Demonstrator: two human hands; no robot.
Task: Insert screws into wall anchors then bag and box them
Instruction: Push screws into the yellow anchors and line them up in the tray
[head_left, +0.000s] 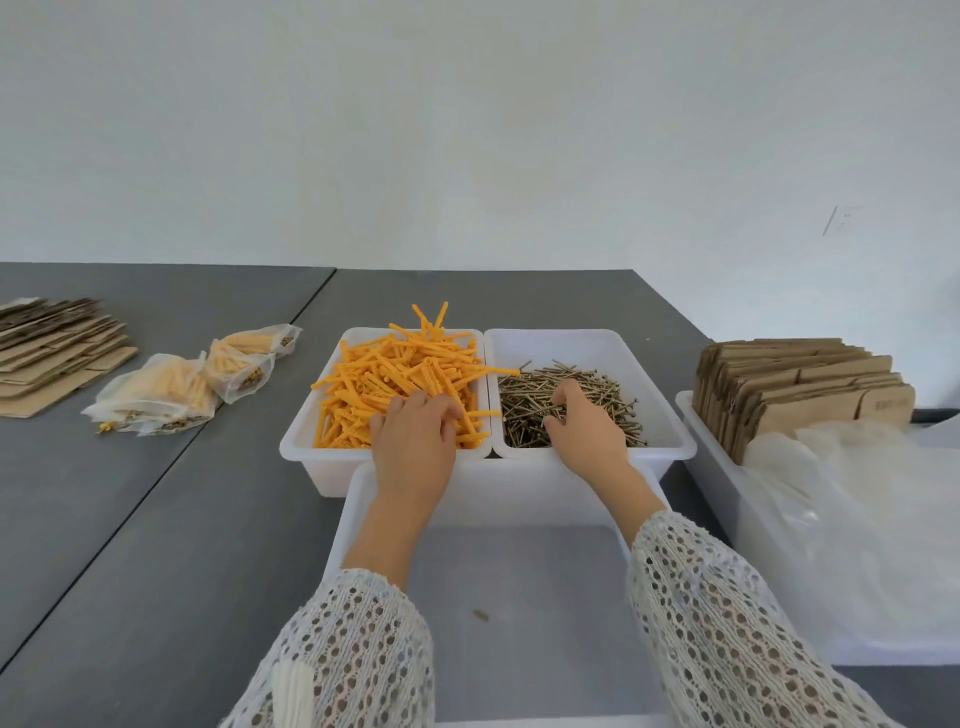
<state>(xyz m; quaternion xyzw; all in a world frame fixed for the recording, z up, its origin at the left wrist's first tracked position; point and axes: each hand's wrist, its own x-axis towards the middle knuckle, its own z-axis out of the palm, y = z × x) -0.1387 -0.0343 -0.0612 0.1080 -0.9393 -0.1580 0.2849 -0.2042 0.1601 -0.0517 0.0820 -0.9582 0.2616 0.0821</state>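
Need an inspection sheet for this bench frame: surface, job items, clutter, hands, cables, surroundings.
Surface: grey tabletops, seam between two.
Job's things: orange wall anchors heaped in left white bin; screws in right white bin; filled bags at left; flat cartons and clear bags in right tray; front tray nearly empty.
Clutter: small brown bit in front tray; cardboard stack far left.
Hands: left hand in anchors, right hand in screws; grip unclear.
Cables: nothing seen.
Surroundings: white wall.
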